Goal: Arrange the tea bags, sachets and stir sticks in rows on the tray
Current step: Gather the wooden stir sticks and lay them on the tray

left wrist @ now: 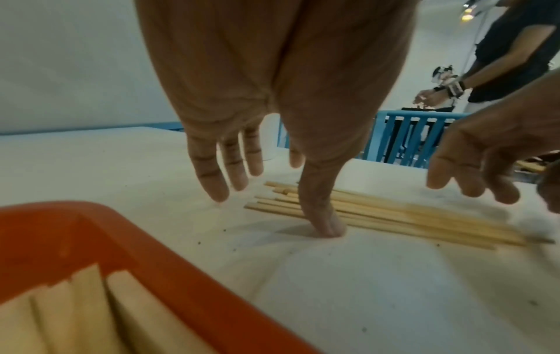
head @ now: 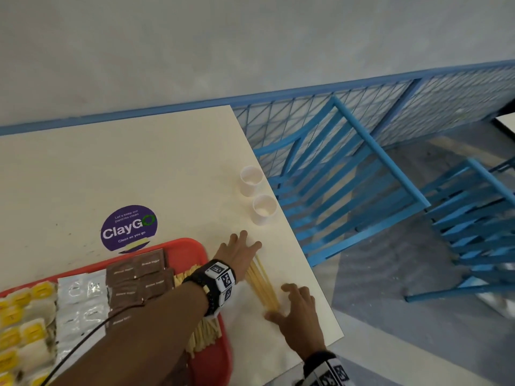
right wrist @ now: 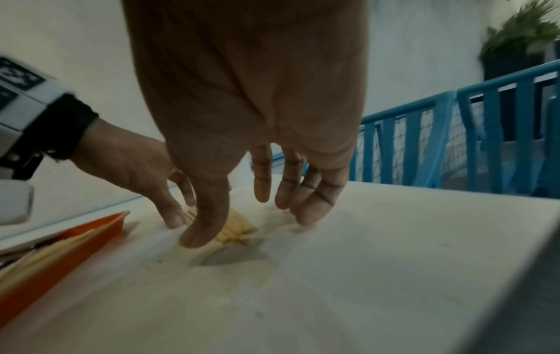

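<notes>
A bundle of loose wooden stir sticks (head: 262, 285) lies on the cream table just right of the red tray (head: 195, 246). My left hand (head: 242, 246) straddles their far end with straight fingers; its thumb (left wrist: 327, 227) presses the table beside the sticks (left wrist: 394, 215). My right hand (head: 281, 302) hovers spread over their near end, thumb (right wrist: 200, 234) and fingertips touching the table on either side of the sticks (right wrist: 236, 227). On the tray lie rows of tea bags (head: 25, 316) with yellow tags, white sachets (head: 80, 302), brown sachets (head: 139, 280) and stir sticks (head: 203, 332).
Two white paper cups (head: 250, 179) (head: 264, 208) stand near the table's right edge, beyond the sticks. A purple sticker (head: 128, 228) is on the tabletop. Blue chairs (head: 348, 176) stand off the right edge. Another person (left wrist: 500, 59) works in the background.
</notes>
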Tool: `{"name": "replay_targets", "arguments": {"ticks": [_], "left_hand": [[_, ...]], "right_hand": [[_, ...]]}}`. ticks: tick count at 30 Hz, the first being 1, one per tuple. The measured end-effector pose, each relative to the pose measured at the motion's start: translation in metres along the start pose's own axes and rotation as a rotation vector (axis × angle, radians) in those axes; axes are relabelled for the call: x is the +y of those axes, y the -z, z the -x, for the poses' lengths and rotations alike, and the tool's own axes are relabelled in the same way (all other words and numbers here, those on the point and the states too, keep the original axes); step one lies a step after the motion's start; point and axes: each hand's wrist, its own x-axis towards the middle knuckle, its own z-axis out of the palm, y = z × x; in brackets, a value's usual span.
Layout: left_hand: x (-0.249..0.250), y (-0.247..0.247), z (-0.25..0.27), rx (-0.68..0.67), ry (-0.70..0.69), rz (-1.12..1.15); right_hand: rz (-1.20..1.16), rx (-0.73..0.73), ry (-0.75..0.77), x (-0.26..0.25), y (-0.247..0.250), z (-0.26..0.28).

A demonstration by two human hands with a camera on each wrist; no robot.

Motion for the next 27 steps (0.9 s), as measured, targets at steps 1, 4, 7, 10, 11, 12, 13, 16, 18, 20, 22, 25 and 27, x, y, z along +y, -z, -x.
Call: {"name": "replay_targets", "arguments": {"ticks": [1,4,7,10,11,12,13,16,18,20,22,25,27], "left_hand": [[-0.001,0.0,-0.001,-0.001,-0.057,-0.05],[0.001,0.001,-0.005,-0.048,-0.224,-0.153],[0.003,-0.001,-0.005,-0.05,-0.292,-0.167],[0.002,-0.001,0.0,-0.003,-0.313,-0.171],[0.002,-0.001,0.002,0.003,-0.308,-0.184],[0.003,0.0,0.003,0.005,-0.301,-0.205],[0.005,0.001,0.005,-0.001,-0.296,-0.235],[0.014,0.002,0.008,-0.043,-0.297,-0.344],[0.016,0.002,0.009,-0.062,-0.292,-0.372],[0.017,0.0,0.011,-0.077,-0.275,-0.372],[0.017,-0.002,0.012,-0.084,-0.252,-0.363],[0.015,-0.008,0.012,-0.105,-0.204,-0.335],[0.014,-0.011,0.012,-0.116,-0.169,-0.313]], "right_hand": [[-0.004,-0.025,-0.013,0.008,0.001,0.003],[-0.011,-0.046,0.03,0.012,-0.003,0.006],[-0.006,-0.004,0.103,-0.002,-0.009,-0.001],[0.099,0.035,0.091,-0.02,-0.01,-0.006],[0.144,0.049,0.086,-0.027,-0.011,-0.008],[0.194,0.065,0.097,-0.034,-0.014,-0.009],[0.244,0.075,0.124,-0.042,-0.017,-0.009],[0.379,0.118,0.248,-0.058,-0.026,-0.011],[0.464,0.116,0.292,-0.059,-0.029,-0.018],[0.499,0.087,0.282,-0.057,-0.029,-0.024],[0.543,0.041,0.276,-0.056,-0.031,-0.027],[0.6,-0.026,0.273,-0.057,-0.038,-0.028],[0.594,-0.035,0.261,-0.057,-0.039,-0.028]]}}
